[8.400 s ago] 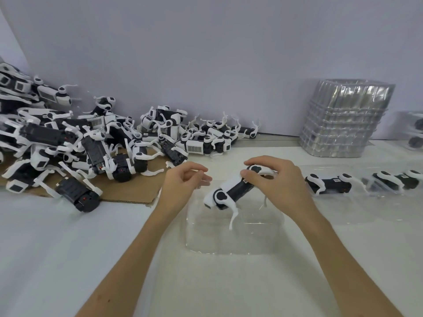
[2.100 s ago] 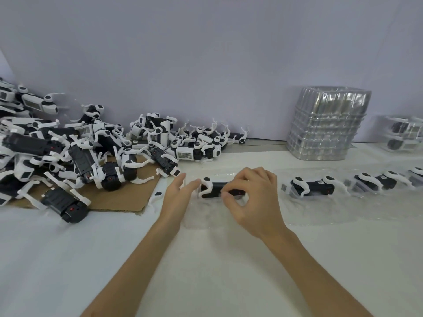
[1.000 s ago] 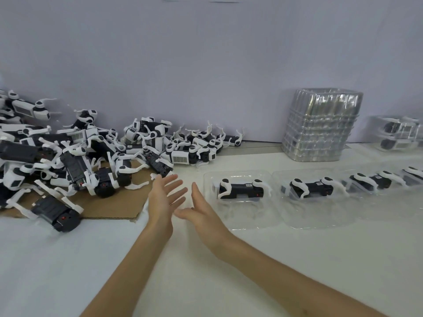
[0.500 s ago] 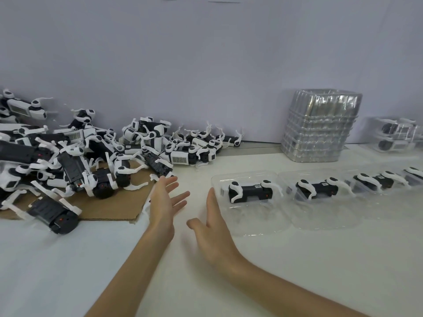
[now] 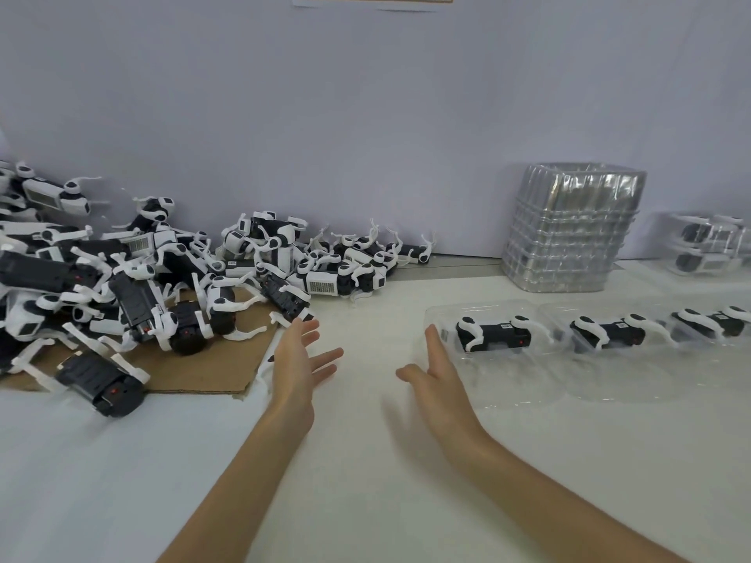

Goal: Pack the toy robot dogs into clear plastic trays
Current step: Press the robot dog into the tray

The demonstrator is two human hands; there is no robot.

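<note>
Placing everything off the tray [image 5: 500, 379] nearest my hands, biggest stuff first.

The lilac wall [image 5: 365, 115] runs behind the tray, and the white tabletop [image 5: 365, 461] is what it sits on. Well off to the tray's left is the pile [image 5: 162, 274] of loose black-and-white dogs. It's all tangled legs, heaped against the wall and spilling over a cardboard sheet [image 5: 211, 367] whose ragged corner points toward the tray.

Behind the tray and a bit to the right is the stack [image 5: 569, 229] of empty clear trays, nested, up by the wall. Right beside the tray on its right is a second tray [image 5: 617, 379] with a second dog [image 5: 609, 333] in it. Past that is a third dog [image 5: 711, 323], cut off by the frame edge. Further right and back from the tray are some packed trays [image 5: 707, 247], stacked and too blurry to count.

In the tray itself, the dog [image 5: 493, 334] lies lengthwise along the back half, white legs tucked against its black body.

My right hand [image 5: 437, 371] is at the tray's left edge, thumb out. The fingers [image 5: 431, 339] are straight and together, holding nothing. The tips are right at the tray's wall, and I can't tell if they actually touch it. My left hand [image 5: 298, 359] is further left of the tray, between it and the cardboard, with fingers spread, relaxed and empty.
</note>
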